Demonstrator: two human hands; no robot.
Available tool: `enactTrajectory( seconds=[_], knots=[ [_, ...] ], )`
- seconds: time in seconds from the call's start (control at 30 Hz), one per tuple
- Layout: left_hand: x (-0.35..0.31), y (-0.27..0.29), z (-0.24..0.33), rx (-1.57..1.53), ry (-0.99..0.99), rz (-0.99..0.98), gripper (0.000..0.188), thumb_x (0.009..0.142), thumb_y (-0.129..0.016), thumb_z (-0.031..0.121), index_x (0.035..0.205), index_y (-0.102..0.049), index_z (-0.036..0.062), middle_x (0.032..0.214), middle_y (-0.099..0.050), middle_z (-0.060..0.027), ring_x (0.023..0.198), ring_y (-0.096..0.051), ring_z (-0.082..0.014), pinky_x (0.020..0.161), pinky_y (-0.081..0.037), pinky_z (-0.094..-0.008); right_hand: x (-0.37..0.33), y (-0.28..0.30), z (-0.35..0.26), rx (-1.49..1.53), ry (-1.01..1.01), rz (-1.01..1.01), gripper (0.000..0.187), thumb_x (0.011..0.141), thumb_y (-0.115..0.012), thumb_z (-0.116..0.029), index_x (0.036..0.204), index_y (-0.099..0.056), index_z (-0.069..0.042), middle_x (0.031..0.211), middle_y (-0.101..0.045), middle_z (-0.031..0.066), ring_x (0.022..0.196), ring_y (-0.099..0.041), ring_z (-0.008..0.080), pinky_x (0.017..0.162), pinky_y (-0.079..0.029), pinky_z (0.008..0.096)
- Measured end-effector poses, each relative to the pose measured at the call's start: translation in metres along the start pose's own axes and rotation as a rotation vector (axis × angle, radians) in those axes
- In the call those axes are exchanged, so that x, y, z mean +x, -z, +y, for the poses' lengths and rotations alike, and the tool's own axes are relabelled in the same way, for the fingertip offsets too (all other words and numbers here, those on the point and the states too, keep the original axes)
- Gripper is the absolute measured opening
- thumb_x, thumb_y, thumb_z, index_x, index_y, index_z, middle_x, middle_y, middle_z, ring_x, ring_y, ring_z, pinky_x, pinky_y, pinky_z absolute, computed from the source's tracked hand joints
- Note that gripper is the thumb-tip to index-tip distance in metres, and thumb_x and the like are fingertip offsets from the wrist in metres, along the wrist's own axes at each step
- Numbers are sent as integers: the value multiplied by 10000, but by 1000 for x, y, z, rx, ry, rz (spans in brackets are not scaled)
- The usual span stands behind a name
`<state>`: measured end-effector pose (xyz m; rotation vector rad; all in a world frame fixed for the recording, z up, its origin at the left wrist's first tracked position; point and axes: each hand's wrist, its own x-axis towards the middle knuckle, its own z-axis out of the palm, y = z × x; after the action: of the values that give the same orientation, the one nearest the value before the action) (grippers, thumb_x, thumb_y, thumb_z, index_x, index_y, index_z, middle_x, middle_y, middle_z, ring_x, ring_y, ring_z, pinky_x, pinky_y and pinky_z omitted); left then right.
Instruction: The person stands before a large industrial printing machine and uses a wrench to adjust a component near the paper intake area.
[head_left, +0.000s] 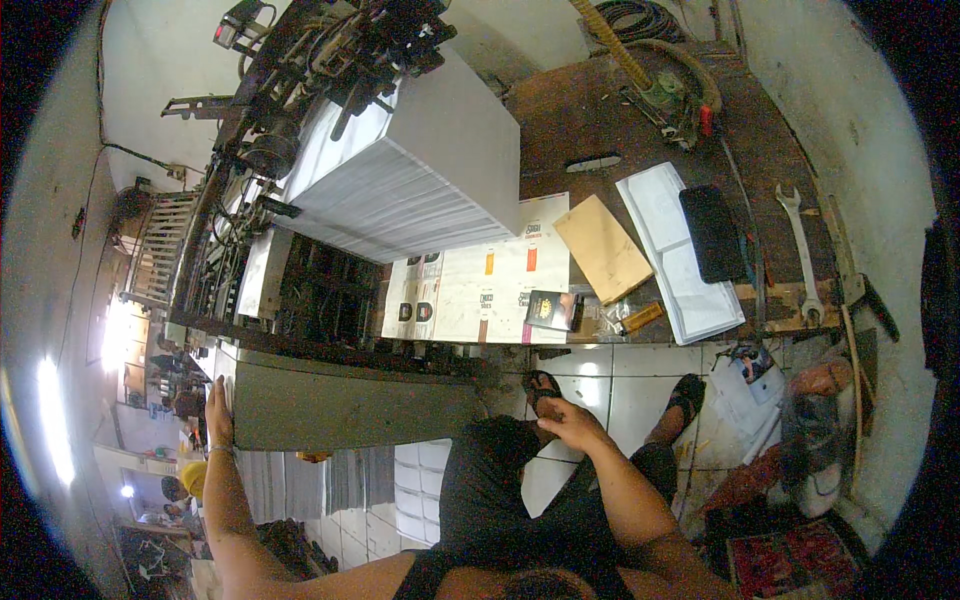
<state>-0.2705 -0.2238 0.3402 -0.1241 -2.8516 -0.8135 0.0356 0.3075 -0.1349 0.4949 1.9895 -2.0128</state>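
The left hand (219, 418), fingers straight, appears to press flat against the left end of the grey panel (350, 402), whose long axis runs left to right along the near edge of the press (268, 157). The panel stretches rightward from that nearer hand; the right hand (572, 424), half-open and seemingly empty, hangs beyond its right end, apart from it.

Left hand (219, 412) and right hand (572, 424) bare, forearms bare too. Thin pale band (222, 449) round left wrist. Loose matte-black cloth legwear (488, 485), lower shins showing. Dark open-toed strap sandals (686, 394) on both feet. Black top (430, 576), fabric plain where visible.
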Motion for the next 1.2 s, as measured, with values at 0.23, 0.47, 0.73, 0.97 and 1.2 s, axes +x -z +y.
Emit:
enactTrajectory(
  seconds=[0.23, 0.47, 0.73, 0.97, 1.2],
  knots=[
    [2, -2, 3, -6, -7, -5, 540, 1076, -428, 371, 1423, -538, -28, 1468, -543, -146, 1357, -489, -240, 1148, -346, -342, 1, 0, 3, 21, 14, -1, 702, 885, -762, -388, 1448, -514, -50, 1365, -622, 204, 1212, -634, 344, 1023, -498, 415],
    [0, 0, 1, -10, -2, -2, 536, 1076, -431, 367, 1423, -538, -27, 1470, -541, -143, 1356, -489, -236, 1147, -346, -341, -4, 4, -7, 15, -2, -15, 711, 882, -766, -390, 1447, -511, -43, 1356, -628, 201, 1206, -635, 336, 1022, -496, 417],
    [0, -1, 1, -16, -2, -2, 532, 1075, -434, 363, 1423, -539, -26, 1472, -540, -141, 1355, -489, -232, 1147, -347, -339, 0, 1, -1, 45, 18, -10, 684, 885, -764, -363, 1440, -519, -47, 1353, -633, 193, 1210, -635, 328, 1027, -491, 407],
    [2, -1, 4, -23, -6, -2, 528, 1074, -438, 359, 1423, -539, -25, 1474, -538, -138, 1354, -489, -229, 1147, -348, -338, 7, -3, 11, 56, 27, -2, 682, 884, -765, -357, 1438, -521, -42, 1350, -633, 197, 1208, -636, 324, 1029, -491, 404],
    [1, 1, 1, -23, 1, 0, 525, 1074, -441, 355, 1423, -540, -23, 1476, -536, -136, 1353, -489, -225, 1146, -349, -336, -1, 2, -3, 11, 11, -2, 690, 877, -768, -373, 1437, -527, -50, 1333, -642, 206, 1205, -637, 334, 1023, -496, 411]
  ],
)
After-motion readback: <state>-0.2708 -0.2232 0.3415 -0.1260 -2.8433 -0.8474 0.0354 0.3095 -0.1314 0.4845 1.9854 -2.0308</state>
